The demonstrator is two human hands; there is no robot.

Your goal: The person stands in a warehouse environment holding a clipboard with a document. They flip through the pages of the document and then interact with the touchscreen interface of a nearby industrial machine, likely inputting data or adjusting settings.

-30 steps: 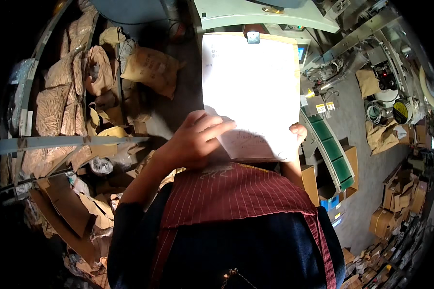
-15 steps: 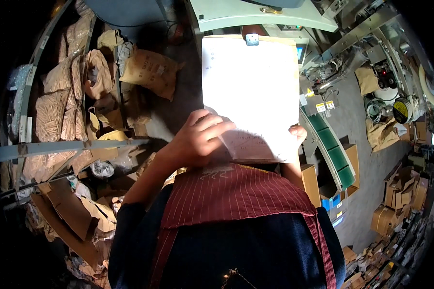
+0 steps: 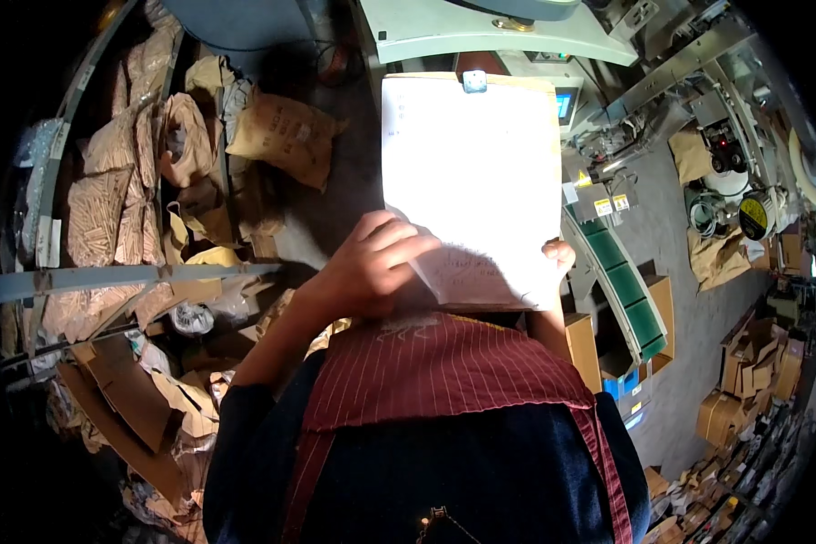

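A clipboard (image 3: 555,118) with white paper sheets (image 3: 471,172) is held up in front of my chest, a metal clip (image 3: 474,82) at its top edge. Handwriting shows near the lower end of the top sheet; bright glare washes out the upper part. My right hand (image 3: 559,256) grips the board's right edge, thumb in front and the other fingers hidden behind. At the lower left corner, my left hand (image 3: 381,258) is closed with bent fingers on the paper, where the sheet's edge looks lifted. Its fingertips are partly hidden.
A pale machine (image 3: 508,36) stands ahead, with a green conveyor belt (image 3: 618,272) at right and cardboard boxes (image 3: 660,304) around its end. Shelves at left hold bags of brown parts (image 3: 95,218). A full sack (image 3: 286,136) lies beside them. Flattened cardboard (image 3: 127,390) leans lower left.
The clipboard and both hands have dropped very slightly in the view. My hold on the clipboard and paper looks the same.
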